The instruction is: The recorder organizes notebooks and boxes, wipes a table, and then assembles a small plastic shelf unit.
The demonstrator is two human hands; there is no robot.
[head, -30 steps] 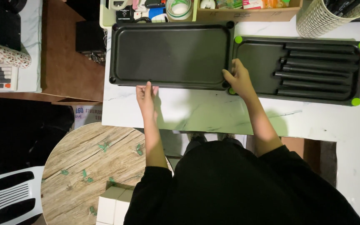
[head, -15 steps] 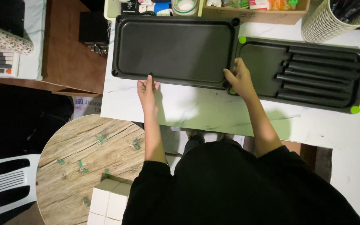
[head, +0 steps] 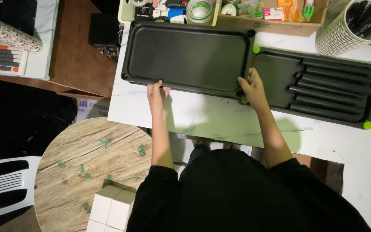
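A flat black rectangular tray (head: 187,56) lies on the white marble-look table (head: 211,118). My left hand (head: 156,95) grips its near edge toward the left. My right hand (head: 252,88) grips its near right corner. Touching the tray's right end lies a second black tray (head: 323,88) with long grooves and green round feet at its corners.
Behind the trays stand a cardboard box (head: 271,17) of small items, a tape roll (head: 199,9) and a white mesh pen holder (head: 353,25). A round wooden table (head: 86,163) with white boxes (head: 110,206) sits lower left, beside a white plastic chair (head: 1,184).
Both hands have stayed on the flat tray's near edge. The view has shifted slightly, with the trays and hands a little lower and rightward in the picture.
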